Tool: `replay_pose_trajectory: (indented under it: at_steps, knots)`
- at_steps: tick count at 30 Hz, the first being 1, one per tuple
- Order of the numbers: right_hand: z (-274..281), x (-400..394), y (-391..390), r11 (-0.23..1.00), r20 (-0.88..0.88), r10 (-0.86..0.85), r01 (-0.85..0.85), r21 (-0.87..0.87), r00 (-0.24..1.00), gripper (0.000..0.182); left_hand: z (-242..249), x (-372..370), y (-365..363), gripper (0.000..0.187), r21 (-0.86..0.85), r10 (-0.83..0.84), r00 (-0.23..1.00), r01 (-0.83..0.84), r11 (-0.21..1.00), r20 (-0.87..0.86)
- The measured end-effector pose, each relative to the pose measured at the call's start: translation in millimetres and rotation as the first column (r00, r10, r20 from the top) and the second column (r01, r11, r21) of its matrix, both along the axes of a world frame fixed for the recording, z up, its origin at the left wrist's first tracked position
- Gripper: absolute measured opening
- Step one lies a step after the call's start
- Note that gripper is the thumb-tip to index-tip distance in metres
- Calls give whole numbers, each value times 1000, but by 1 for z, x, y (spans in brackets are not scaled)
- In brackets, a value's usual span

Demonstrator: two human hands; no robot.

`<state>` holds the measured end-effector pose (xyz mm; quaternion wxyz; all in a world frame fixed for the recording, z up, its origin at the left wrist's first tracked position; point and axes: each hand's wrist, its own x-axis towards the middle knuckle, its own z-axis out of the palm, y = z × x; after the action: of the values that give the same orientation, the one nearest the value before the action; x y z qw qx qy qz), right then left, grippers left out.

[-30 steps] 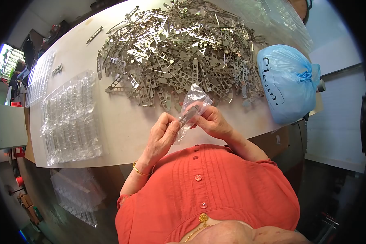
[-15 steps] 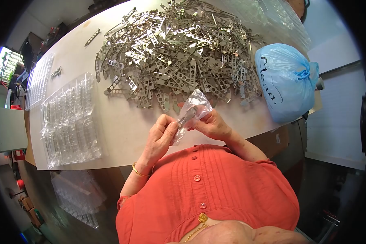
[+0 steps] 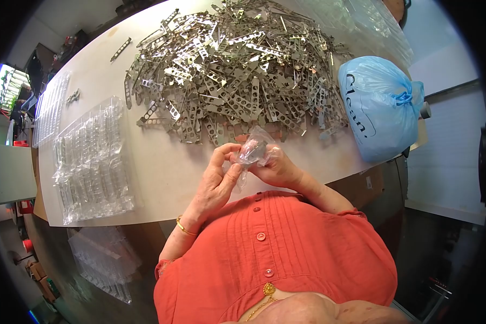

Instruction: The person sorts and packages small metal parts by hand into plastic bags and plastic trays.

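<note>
Between my hands is a small clear plastic bag (image 3: 249, 152) with a dark metal piece (image 3: 258, 149) showing through it; film and fingers partly cover the piece. On the left side, my left hand (image 3: 217, 175) pinches the bag's edge between thumb and fingers. My right hand (image 3: 278, 168) is closed around the other side of the bag, its fingertips partly hidden. Just beyond both hands lies a large heap of flat metal strips with round holes (image 3: 237, 75).
A tied blue plastic bag marked "Clean" (image 3: 380, 108) sits at the right. Clear plastic trays (image 3: 92, 162) lie at the left of the white table (image 3: 162, 183), near a small metal cluster (image 3: 73, 96). Clear plastic sheeting (image 3: 362, 24) covers the far right.
The small bag has turned and bunched up between my hands, and its upper tip has come down. My left fingers have shifted up and opened slightly along it.
</note>
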<state>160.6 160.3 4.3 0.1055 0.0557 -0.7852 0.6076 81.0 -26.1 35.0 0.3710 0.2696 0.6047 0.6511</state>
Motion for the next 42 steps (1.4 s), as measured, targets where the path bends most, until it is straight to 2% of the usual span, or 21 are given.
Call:
replay_pose_trajectory:
  at_steps: [2,4,8,10,13,16,18,22,24,25,27,28,29,31,32,35,40,41,42]
  knots:
    - [-1,-2,-5,999,-24,-47,47,7,999,28,-1,-1,0,41,-33,-25,1000,25,999,-3]
    - [-3,-1,-4,995,-48,-95,96,20,994,29,-9,-3,1,44,-75,-42,973,26,997,-225]
    - [-7,-1,-2,986,-38,-101,105,129,994,23,1,0,6,39,-75,40,972,-59,995,-231]
    - [-7,0,-1,979,-41,-108,113,170,993,23,1,-1,8,34,-41,65,871,-97,994,-487]
    - [-9,0,-2,968,-37,-138,143,205,990,22,-2,-2,8,24,-31,85,825,-123,992,-559]
    - [-16,-2,-6,977,-126,-144,162,139,981,22,1,-1,8,15,-63,78,859,-127,990,-506]
    - [-17,-1,-8,992,-60,-119,121,31,991,21,-5,-1,7,13,-43,89,861,-127,991,-502]
    - [-4,2,-4,989,55,-146,144,41,988,20,-9,-3,5,8,0,121,876,-136,991,-467]
    - [10,1,4,956,267,-199,247,-159,943,19,-12,-3,1,8,-12,127,897,-146,989,-424]
    - [13,2,9,957,266,-197,244,-158,944,19,-14,-2,0,7,-25,132,916,-153,988,-378]
    - [17,4,18,828,259,-164,276,-489,952,22,-10,-1,0,7,-36,163,921,-188,982,-353]
    - [19,5,21,816,239,-150,257,-518,959,25,-9,0,1,7,-49,190,925,-218,975,-329]
    - [22,5,21,816,239,-152,258,-518,959,25,-9,0,1,7,-50,189,926,-216,975,-328]
    - [29,6,17,892,246,-94,191,-410,965,26,-8,2,2,8,-42,183,937,-205,978,-297]
    - [33,6,11,922,262,-117,203,-329,958,26,-10,2,3,8,-41,182,937,-203,978,-299]
    - [25,4,7,933,237,-93,167,-319,967,28,-13,2,1,10,-24,145,929,-163,986,-342]
    - [24,3,6,908,218,-20,109,-403,976,32,-5,5,3,18,-45,152,969,-164,985,-196]
    - [25,3,6,902,213,-4,95,-420,977,33,-7,4,3,18,-45,152,969,-163,986,-195]
    - [24,2,5,903,213,-3,94,-420,977,33,-11,3,2,17,-32,150,951,-164,986,-272]
